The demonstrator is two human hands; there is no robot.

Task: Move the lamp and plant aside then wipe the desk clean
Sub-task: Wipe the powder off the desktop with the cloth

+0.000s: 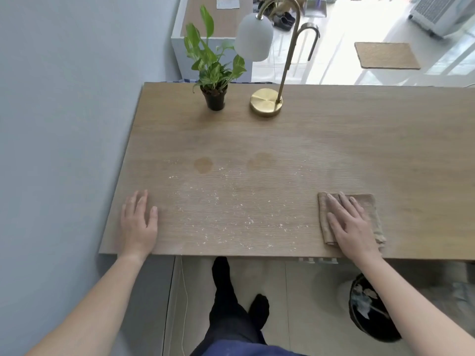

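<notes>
Right grip (352, 222) lies flat, fingers straight, pressing the cloth (368, 202) at lower right, likely poised to wipe; left grip (138, 222) rests flat and empty at lower left. On the desk (359, 140), lamp (266, 102) and plant (214, 80) stand at top centre, apparently out of the way of the stains (203, 164) and crumbs (231, 214) mid-frame.

Bare left hand (138, 222), bare right hand (352, 227); forearms uncovered down to lower frame corners. Black trousers (231, 325), black socks (221, 268), bottom centre. Blue garment (244, 352) at bottom edge.

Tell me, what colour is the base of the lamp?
The lamp base is shiny gold, like brass; the head view shows it best.
</notes>
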